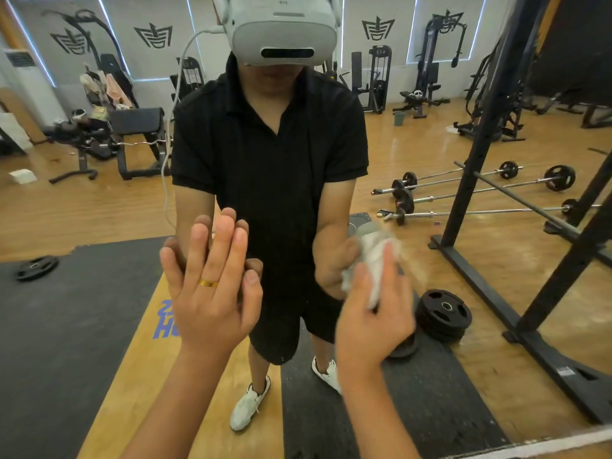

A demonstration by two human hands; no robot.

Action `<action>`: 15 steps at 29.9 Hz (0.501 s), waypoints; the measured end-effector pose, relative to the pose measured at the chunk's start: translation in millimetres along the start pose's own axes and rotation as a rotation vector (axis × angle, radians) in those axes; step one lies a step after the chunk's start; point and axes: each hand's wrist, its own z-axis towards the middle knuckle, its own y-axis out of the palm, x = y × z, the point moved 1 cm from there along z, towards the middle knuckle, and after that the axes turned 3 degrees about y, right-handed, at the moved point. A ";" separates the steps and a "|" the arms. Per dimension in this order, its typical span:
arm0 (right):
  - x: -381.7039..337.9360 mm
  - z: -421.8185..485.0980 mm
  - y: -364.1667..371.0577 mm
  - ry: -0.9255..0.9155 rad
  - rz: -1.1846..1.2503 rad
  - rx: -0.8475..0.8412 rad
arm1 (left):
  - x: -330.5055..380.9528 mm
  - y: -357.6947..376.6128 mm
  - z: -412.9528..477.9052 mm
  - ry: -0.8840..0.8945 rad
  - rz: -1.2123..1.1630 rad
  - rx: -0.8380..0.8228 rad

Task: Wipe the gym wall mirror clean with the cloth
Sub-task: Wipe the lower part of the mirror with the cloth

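Nearest the lens, the left hand point(212, 293) is laid flat against the mirror point(82, 210), fingers straight and close together, nothing held in it. A gold ring point(208, 283) is worn on one of its fingers, and its reflected palm is met fingertip to fingertip in the glass. Behind it a black floor mat point(66, 326) is reflected, with a single weight plate point(37, 267) lying on it. At the middle, the person's own reflection is seen in a black shirt point(271, 154) and white shoes point(248, 405). To the right, the right hand point(371, 319) is raised to the glass with the cloth point(374, 260) gripped in it. The pale cloth is bunched under and between the fingers and pressed onto the mirror at about waist height of the reflection. This hand is blurred, so the exact lie of each finger cannot be told. Just beside it a stack of black plates point(443, 314) is reflected, then barbells point(480, 183) on the wood floor and a black rack point(480, 144).
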 end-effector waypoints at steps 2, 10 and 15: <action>-2.2 -35.8 4.7 -0.112 -0.032 -0.116 | -0.3 1.0 -0.3 0.001 -0.002 0.008; 4.6 31.2 -12.3 -0.006 -0.069 0.083 | 1.7 -1.3 0.1 -0.009 -0.028 0.014; -21.2 -7.2 16.7 -0.046 -0.007 0.025 | 2.2 -1.2 0.5 -0.022 -0.049 0.024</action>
